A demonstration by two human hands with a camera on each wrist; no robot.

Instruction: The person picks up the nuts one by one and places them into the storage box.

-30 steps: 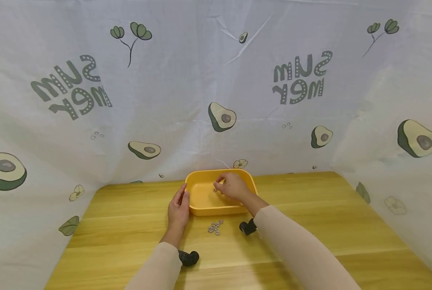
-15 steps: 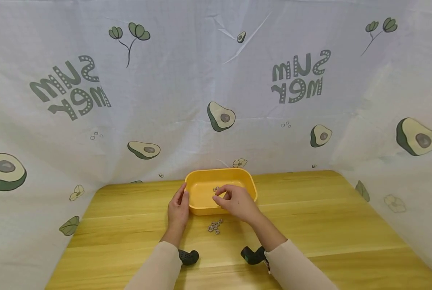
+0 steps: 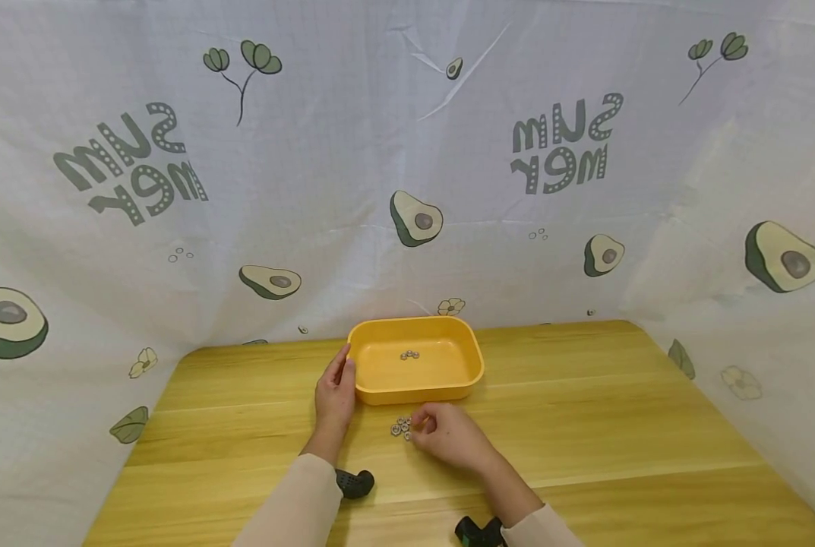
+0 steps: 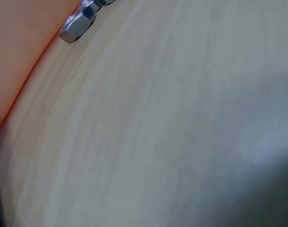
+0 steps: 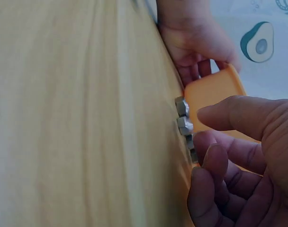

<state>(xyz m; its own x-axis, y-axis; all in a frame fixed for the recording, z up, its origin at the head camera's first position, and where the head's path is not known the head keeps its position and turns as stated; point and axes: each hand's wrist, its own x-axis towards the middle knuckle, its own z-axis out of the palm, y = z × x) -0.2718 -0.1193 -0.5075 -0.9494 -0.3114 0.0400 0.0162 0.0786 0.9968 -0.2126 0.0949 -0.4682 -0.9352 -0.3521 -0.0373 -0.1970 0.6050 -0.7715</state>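
A yellow rectangular tray stands at the back of the table, with three small metal hex nuts on its floor. My left hand rests along the tray's left side, its fingers straight against the outer wall. In front of the tray lies a cluster of several hex nuts. Right at the cluster's right side is my right hand, thumb and index finger apart. The right wrist view shows a gap between that thumb and the fingers, beside the nuts, with nothing held.
The wooden table meets a white printed cloth hanging behind it and at both sides. Black wrist devices sit at each forearm, one by the left sleeve and one by the right sleeve.
My right hand has come out of the tray and moved toward the front, down to the nuts on the table, baring three nuts in the tray. The left hand has stayed put.
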